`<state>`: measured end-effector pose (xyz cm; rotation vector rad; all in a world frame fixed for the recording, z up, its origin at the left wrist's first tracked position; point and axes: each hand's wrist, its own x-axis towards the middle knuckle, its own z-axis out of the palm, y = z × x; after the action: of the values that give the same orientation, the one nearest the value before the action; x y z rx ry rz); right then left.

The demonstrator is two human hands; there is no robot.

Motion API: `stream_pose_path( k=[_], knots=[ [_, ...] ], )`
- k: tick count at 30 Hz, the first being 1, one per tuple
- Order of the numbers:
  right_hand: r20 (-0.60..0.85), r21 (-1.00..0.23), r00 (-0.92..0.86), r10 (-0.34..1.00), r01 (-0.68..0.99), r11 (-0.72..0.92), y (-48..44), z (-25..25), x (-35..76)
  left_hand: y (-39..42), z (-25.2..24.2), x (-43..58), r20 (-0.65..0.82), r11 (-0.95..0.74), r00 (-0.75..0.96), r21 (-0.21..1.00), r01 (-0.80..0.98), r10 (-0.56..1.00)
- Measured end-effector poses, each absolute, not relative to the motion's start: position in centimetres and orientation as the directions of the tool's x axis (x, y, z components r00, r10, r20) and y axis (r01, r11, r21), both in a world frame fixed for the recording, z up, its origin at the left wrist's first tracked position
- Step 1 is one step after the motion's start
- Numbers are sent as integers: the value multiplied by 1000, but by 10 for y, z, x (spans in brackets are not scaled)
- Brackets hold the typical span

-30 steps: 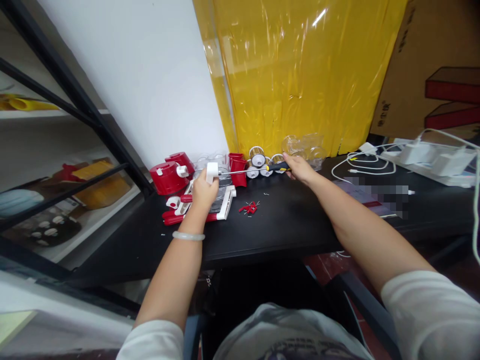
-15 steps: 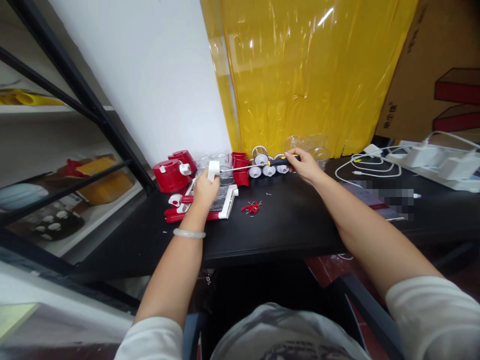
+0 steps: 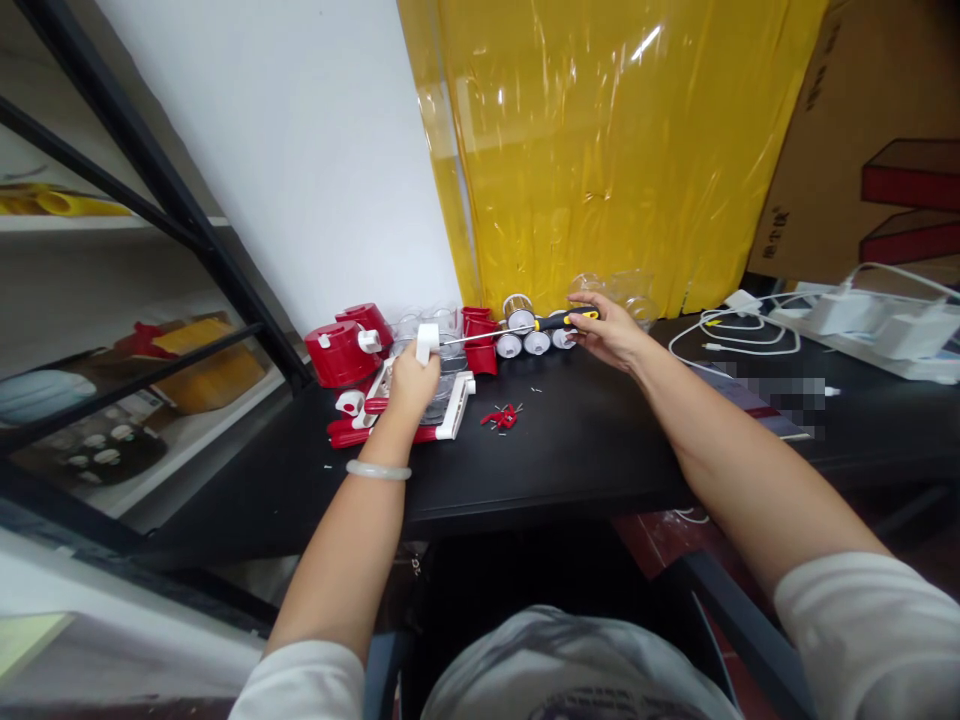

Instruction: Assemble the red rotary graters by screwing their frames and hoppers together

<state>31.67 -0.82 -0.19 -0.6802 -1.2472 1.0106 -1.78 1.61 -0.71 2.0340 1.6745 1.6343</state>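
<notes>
My left hand [image 3: 415, 380] grips a white plastic part [image 3: 428, 342] upright above the table. The long shaft of a screwdriver [image 3: 559, 321] runs level to that part; its tip meets the part's right side. Round the black-and-yellow handle, my right hand [image 3: 611, 335] has thumb and fingers loosely placed, some fingers lifted. Under my left hand lie white frames with red handles [image 3: 349, 436]. Red cups [image 3: 335, 354] stand left of it, and red funnel-like pieces [image 3: 480, 340] lie behind the shaft. Small red parts with screws [image 3: 502, 416] lie in front.
White-capped cylinders [image 3: 518, 312] and clear plastic containers [image 3: 637, 295] line the back of the black table [image 3: 570, 450]. White cables [image 3: 742, 330] and a power strip [image 3: 900, 340] occupy the right. A black metal shelf frame [image 3: 142, 140] rises at left, a yellow plastic sheet [image 3: 600, 150] behind.
My right hand's fingers have loosened and spread round the screwdriver handle, which has turned to show more yellow. My left hand and the white part stay almost still.
</notes>
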Motion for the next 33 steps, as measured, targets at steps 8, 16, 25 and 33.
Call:
stream_pose_path(
  k=[8,16,25,33],
  knots=[
    [264,-964,99,960,68,258,-8,-3,311,5,-2,-12,558,-194,-121,471,860,821],
    [413,-911,67,908,50,410,3,-11,311,5,1,-15,554,-166,-141,466,869,820],
    [445,-876,91,891,-163,454,2,-12,308,4,2,-17,519,-134,-146,464,875,842],
    [428,-867,39,903,-265,423,-9,-4,308,7,-1,-16,514,-157,-141,493,856,846]
  ],
)
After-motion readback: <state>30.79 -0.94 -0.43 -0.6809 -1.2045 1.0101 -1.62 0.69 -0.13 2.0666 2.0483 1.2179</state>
